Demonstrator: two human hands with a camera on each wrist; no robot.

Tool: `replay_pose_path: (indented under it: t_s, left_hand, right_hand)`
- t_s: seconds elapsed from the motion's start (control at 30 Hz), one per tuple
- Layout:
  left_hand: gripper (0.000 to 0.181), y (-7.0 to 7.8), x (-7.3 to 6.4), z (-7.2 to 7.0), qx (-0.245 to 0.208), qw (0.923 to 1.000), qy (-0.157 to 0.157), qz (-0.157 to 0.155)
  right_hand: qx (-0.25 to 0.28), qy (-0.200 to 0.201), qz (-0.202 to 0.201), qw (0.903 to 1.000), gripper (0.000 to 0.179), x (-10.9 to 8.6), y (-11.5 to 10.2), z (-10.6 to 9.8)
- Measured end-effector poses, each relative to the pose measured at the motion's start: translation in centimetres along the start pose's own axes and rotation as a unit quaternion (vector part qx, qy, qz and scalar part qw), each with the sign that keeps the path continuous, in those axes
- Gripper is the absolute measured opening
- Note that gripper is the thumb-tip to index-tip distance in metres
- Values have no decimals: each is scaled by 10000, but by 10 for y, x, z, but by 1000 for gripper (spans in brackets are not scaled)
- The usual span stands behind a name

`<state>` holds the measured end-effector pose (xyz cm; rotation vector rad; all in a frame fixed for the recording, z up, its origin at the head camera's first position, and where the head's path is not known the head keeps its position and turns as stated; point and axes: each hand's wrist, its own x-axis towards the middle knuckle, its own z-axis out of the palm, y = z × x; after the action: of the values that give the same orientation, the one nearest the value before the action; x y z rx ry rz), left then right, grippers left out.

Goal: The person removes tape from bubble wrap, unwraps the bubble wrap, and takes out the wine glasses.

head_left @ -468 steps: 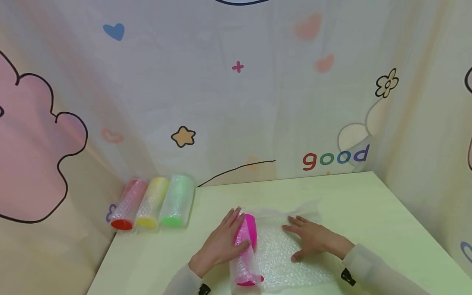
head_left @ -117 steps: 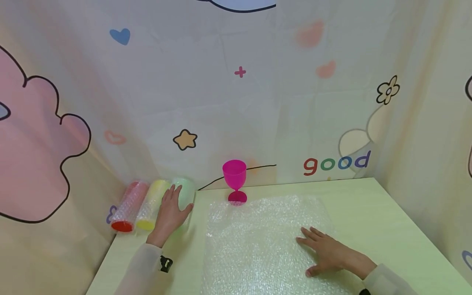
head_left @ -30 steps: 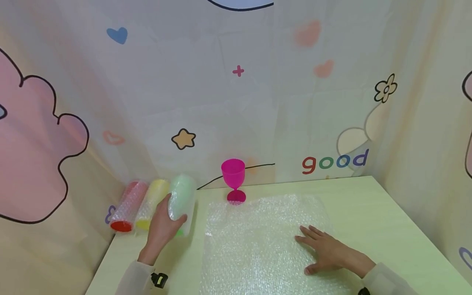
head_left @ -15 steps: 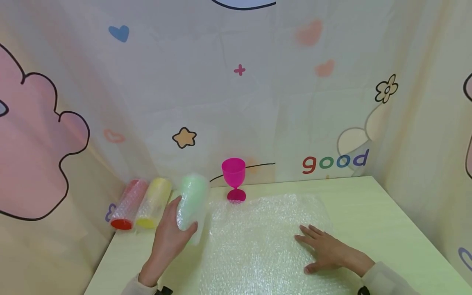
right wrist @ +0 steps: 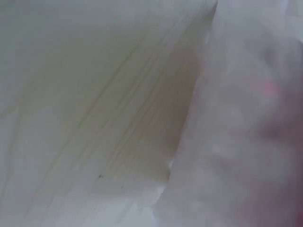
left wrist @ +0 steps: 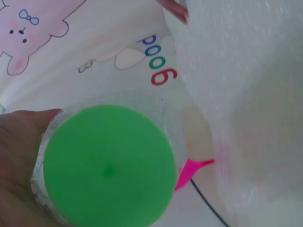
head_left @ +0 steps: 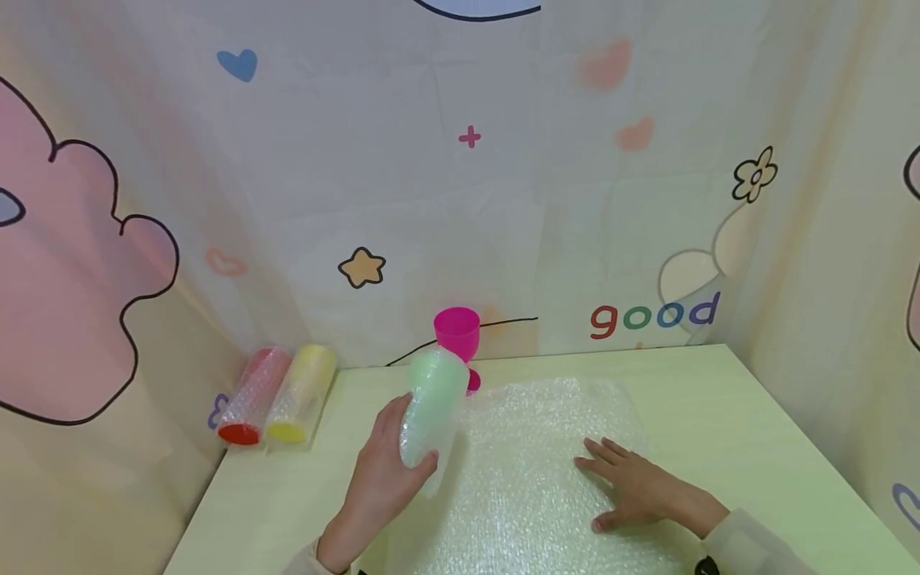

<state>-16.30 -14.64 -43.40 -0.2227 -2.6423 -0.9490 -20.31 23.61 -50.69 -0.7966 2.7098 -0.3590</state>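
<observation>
My left hand [head_left: 384, 475] grips a bubble-wrapped green goblet [head_left: 437, 391], thumb on the near side, holding it tilted over the left part of a bubble wrap sheet [head_left: 532, 479]. In the left wrist view its round green end [left wrist: 111, 165] faces the camera, with the wrap around its rim. My right hand [head_left: 640, 487] lies with fingers spread on the right side of the sheet. A pink goblet [head_left: 457, 327] stands upright at the sheet's far edge, partly hidden behind the wrapped green one.
Two more bubble-wrapped rolls, one red [head_left: 253, 395] and one yellow [head_left: 302, 393], lie side by side at the table's back left. A printed curtain [head_left: 402, 176] encloses the back and sides. Pale tabletop [head_left: 747, 447] extends to the right of the sheet.
My left hand has lifted the wrapped green goblet from beside the yellow roll and carried it right, over the sheet. The right hand stays put. Much earlier, the pink goblet was in bubble wrap.
</observation>
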Motion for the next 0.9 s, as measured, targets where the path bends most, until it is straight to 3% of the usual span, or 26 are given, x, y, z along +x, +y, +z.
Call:
replay_pose_path:
  t_s: [0.23,0.47,0.67,0.9]
  left_hand:
    - [80,15,-1,32,-251,9993,-266,66]
    - [79,16,-1,66,-435,9948,-913,-117]
    - [80,21,-4,81,-624,9898,-1252,-255]
    - [80,26,-5,93,-888,9858,-1362,-426]
  right_hand:
    - [-3,-17,50,10000,97,2,0,1]
    - [5,-13,109,9999,97,1,0,3]
    - [95,-72,104,9999,96,0,0,2]
    - [16,60,-70,10000,96,-1,2,2]
